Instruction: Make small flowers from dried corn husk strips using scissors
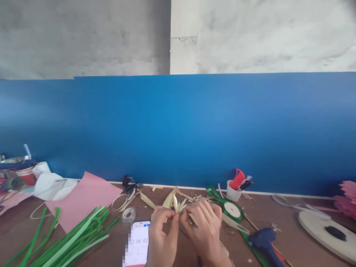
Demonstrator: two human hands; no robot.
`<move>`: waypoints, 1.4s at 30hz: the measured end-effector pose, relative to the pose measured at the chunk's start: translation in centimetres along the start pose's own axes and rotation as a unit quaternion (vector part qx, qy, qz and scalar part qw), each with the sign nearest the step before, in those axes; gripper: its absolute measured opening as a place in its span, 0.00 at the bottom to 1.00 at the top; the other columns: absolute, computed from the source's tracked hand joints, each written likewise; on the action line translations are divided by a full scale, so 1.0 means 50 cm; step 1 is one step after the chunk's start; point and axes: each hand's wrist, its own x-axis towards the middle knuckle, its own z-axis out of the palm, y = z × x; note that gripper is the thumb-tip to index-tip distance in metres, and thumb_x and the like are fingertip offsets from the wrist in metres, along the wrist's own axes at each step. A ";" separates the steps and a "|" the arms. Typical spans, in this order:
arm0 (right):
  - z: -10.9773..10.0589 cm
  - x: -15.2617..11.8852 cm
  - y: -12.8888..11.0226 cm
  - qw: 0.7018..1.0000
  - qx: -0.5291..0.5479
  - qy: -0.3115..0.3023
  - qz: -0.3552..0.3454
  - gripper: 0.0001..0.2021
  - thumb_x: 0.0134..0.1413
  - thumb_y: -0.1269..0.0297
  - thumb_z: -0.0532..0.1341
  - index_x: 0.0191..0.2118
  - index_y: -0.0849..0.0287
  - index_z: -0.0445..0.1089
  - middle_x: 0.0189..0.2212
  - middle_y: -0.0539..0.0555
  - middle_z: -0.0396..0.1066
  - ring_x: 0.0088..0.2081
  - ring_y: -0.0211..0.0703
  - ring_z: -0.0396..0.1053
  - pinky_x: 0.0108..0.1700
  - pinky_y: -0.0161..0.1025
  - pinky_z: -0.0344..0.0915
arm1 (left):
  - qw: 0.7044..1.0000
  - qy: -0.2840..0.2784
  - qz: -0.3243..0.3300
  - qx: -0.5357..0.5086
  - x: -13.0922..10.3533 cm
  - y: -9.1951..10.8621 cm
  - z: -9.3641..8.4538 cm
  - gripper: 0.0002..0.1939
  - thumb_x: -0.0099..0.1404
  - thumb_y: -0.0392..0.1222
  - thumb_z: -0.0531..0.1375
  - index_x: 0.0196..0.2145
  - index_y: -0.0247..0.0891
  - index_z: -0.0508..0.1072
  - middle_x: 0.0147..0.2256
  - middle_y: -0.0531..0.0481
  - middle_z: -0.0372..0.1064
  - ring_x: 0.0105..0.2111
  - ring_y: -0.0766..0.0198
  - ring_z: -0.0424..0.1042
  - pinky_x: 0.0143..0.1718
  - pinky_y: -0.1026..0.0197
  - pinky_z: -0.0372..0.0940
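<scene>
Low in the middle of the head view, my left hand (164, 231) pinches the base of a pale, pointed husk-like piece (175, 203) between thumb and index finger. Close beside it on the right, my right hand (202, 226) has its fingers curled at the same piece, with narrow pale strips spreading between the two hands. Its fingertips are partly hidden. More dry husk strips (147, 200) lie on the table behind the hands. A phone (140, 241) showing a timer lies just left of my left hand.
Green stems (75, 237) and pink paper (89, 194) lie left. A tape roll (128, 214) is near the phone. Rightward are a green ribbon spool (232, 210), a white cup (233, 193) of tools, a blue glue gun (264, 241) and a pale oval board (319, 230). A blue partition (178, 129) stands behind.
</scene>
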 end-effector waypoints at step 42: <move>-0.048 0.040 0.038 0.956 0.132 -0.258 0.049 0.08 0.56 0.76 0.59 0.31 0.55 0.67 0.28 0.48 0.68 0.33 0.43 0.65 0.38 0.41 0.54 | 0.966 -0.068 -0.237 -0.082 0.027 -0.006 -0.002 0.10 0.50 0.46 0.66 0.28 0.38 0.82 0.29 0.45 0.80 0.33 0.51 0.76 0.37 0.57 0.69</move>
